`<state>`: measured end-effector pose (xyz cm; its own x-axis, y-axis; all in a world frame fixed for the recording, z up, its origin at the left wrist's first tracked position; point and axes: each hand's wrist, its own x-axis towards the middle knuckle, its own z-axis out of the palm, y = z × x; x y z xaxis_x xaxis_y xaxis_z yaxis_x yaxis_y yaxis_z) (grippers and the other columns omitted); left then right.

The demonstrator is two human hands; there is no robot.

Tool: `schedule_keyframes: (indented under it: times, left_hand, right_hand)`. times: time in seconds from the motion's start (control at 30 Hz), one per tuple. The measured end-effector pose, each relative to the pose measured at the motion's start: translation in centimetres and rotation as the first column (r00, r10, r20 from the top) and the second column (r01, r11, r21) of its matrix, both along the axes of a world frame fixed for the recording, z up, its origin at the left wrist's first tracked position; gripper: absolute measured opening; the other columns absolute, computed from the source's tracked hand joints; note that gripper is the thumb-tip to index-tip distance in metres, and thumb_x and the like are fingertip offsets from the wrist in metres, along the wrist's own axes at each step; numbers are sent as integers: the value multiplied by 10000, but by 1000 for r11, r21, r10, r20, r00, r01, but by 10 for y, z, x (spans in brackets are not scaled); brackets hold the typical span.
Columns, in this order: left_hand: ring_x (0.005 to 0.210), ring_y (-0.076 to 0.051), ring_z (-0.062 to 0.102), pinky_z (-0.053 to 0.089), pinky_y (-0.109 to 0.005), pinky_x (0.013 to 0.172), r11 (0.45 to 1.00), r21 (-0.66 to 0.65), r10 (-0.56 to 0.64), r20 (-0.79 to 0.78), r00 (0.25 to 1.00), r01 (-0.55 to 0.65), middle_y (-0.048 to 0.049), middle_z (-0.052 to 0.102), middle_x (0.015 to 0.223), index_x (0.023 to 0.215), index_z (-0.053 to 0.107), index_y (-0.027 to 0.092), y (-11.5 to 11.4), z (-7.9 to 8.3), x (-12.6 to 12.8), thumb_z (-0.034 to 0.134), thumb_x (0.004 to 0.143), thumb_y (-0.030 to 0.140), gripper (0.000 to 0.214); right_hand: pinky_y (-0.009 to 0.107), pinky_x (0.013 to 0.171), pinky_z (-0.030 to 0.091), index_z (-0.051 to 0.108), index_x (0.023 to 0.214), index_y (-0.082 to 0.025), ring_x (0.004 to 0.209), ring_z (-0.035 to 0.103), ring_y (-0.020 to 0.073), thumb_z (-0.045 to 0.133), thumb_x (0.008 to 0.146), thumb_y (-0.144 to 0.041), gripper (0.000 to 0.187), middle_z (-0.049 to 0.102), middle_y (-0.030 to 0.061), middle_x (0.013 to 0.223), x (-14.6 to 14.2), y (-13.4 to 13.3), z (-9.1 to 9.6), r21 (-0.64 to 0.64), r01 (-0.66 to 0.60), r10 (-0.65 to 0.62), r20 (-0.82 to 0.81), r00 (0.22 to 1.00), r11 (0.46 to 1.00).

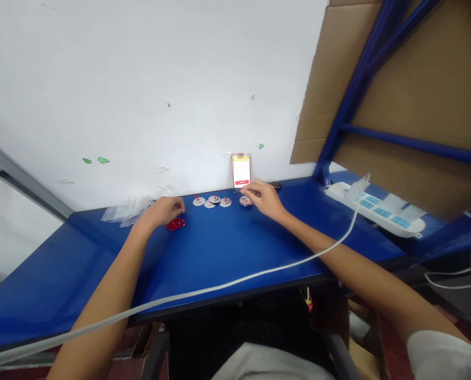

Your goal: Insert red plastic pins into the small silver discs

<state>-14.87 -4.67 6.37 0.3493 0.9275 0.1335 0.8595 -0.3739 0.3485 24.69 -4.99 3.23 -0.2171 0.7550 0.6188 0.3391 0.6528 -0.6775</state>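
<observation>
My left hand [164, 210] rests on the blue table [219, 253] with its fingers curled, right beside a small heap of red cords [175, 224]. My right hand [263, 198] reaches to the back of the table, its fingertips closed on a round white disc [245, 200]. Several more white discs with red cords [212, 201] lie in a row between the two hands. A phone [241, 171] with a lit screen leans upright against the white wall just behind my right hand.
Clear plastic bags [127, 210] lie at the back left. A white cable [235, 279] runs across the table's front to a white power strip [373, 208] at the right. Cardboard and a blue metal frame [362, 68] rise at the right.
</observation>
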Motion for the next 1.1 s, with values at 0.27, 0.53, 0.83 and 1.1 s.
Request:
schedule_keyframes:
  times: [0.27, 0.53, 0.83, 1.1]
  left_hand:
    - [788, -221, 731, 591, -327, 695, 995, 68, -103, 588, 803, 78, -97, 821, 945, 1008, 847, 191, -33, 11, 66, 801, 908, 531, 357]
    - [923, -244, 782, 625, -374, 885, 974, 158, -224, 626, 747, 160, -83, 844, 1039, 1016, 903, 252, -55, -6, 115, 821, 938, 450, 228]
    - [904, -252, 808, 623, -364, 821, 991, 119, -116, 590, 799, 56, -68, 855, 1009, 1103, 852, 235, -58, -12, 120, 811, 923, 393, 244]
    - [909, -242, 803, 617, -358, 795, 987, 158, -114, 533, 839, 34, -40, 842, 1028, 1089, 720, 258, -64, -9, 127, 765, 944, 375, 191]
  right_hand:
    - [340, 775, 699, 824, 1158, -205, 930, 846, 242, 729, 1012, -480, 325, 853, 90, 1095, -15, -15, -3, -218, -358, 353, -65, 933, 908]
    - [336, 925, 678, 824, 1283, -274, 980, 840, 212, 708, 1042, -258, 268, 862, 24, 1144, -25, -28, -4, 25, -329, 323, 136, 937, 944]
    - [331, 870, 657, 771, 1405, -309, 903, 826, 213, 721, 1038, -254, 375, 861, 24, 1158, -30, -30, -11, 71, -204, 182, 239, 954, 976]
    - [340, 905, 657, 736, 1453, -329, 957, 824, 213, 722, 1046, -293, 409, 843, 22, 1234, -34, -33, -17, 73, -176, 151, 262, 953, 982]
